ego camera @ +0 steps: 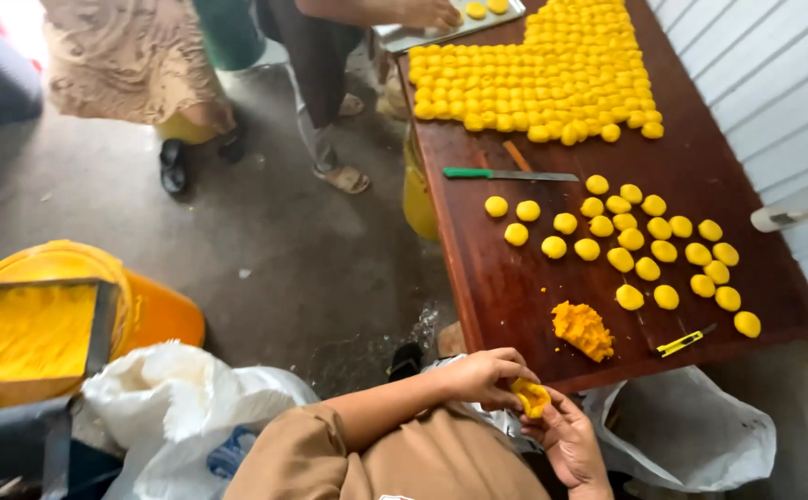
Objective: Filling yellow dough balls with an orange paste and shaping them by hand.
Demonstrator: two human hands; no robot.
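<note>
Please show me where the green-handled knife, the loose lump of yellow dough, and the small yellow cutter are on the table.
green-handled knife (467, 173), head view, on the green handle.
lump of yellow dough (583, 329), head view, on the middle of the lump.
small yellow cutter (680, 343), head view, on its yellow body.

Yellow on dark red-brown
We see bright yellow dough balls (646, 268) on our reddish-brown worktop (506, 287), a green-handled knife (509, 174), an orange-yellow dough lump (583, 330), and white wall boards (765, 74)
</note>
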